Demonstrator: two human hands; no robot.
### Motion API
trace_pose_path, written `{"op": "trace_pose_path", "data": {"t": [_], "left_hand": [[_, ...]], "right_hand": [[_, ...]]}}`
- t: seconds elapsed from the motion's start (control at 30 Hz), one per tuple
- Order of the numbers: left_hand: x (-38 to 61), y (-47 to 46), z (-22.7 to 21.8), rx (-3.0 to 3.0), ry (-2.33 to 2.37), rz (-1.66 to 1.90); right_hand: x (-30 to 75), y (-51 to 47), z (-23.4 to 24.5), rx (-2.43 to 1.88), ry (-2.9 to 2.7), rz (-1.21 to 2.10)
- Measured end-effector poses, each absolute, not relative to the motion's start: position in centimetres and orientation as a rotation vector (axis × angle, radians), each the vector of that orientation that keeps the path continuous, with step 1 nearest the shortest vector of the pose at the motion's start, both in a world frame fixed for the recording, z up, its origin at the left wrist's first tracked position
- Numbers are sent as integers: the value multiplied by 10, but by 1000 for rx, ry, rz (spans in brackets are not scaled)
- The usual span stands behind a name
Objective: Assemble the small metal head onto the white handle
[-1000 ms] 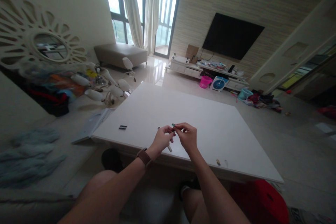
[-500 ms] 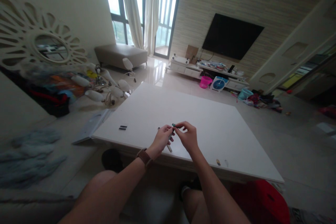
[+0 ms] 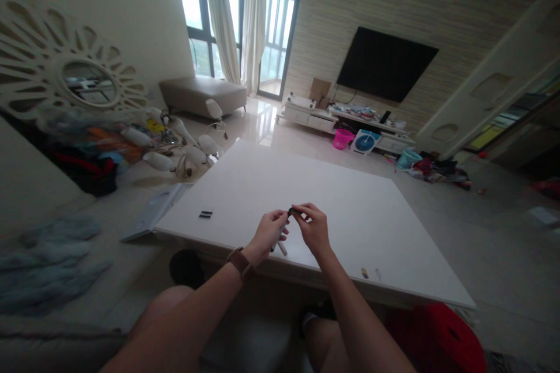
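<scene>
Both my hands meet just above the near edge of a white table (image 3: 332, 198). My right hand (image 3: 314, 228) pinches a small dark piece (image 3: 291, 210) between thumb and fingertips. My left hand (image 3: 269, 231), with a brown watch strap on its wrist, is closed on a thin pen-like stick (image 3: 279, 240) whose tip points toward that piece. Another light stick (image 3: 282, 247) lies on the table under my hands. A small black part (image 3: 205, 214) lies on the table to the left.
Two tiny bits (image 3: 367, 273) lie near the table's front right edge. A red stool (image 3: 437, 338) stands at the lower right. A white board (image 3: 153, 213), lamp parts (image 3: 175, 145) and clutter lie on the floor to the left. A TV unit stands far back.
My hands have stayed together over the same spot. The left fingers have slid slightly lower on the stick, and the view has tipped a little.
</scene>
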State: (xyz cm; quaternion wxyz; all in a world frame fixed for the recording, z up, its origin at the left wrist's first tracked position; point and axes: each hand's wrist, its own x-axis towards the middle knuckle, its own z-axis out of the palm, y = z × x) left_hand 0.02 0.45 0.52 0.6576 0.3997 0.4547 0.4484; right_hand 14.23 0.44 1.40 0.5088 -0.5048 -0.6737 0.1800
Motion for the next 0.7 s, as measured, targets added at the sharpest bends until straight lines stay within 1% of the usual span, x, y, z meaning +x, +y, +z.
{"op": "trace_pose_path", "data": {"t": [0.33, 0.57, 0.7], "left_hand": [[1, 7, 4, 881, 1034, 1042], [1, 7, 3, 898, 1053, 1049], [-1, 8, 3, 883, 1055, 1094]], "right_hand": [[142, 7, 14, -1239, -1614, 403], [141, 4, 13, -1246, -1714, 336], [143, 5, 12, -1251, -1649, 354]]}}
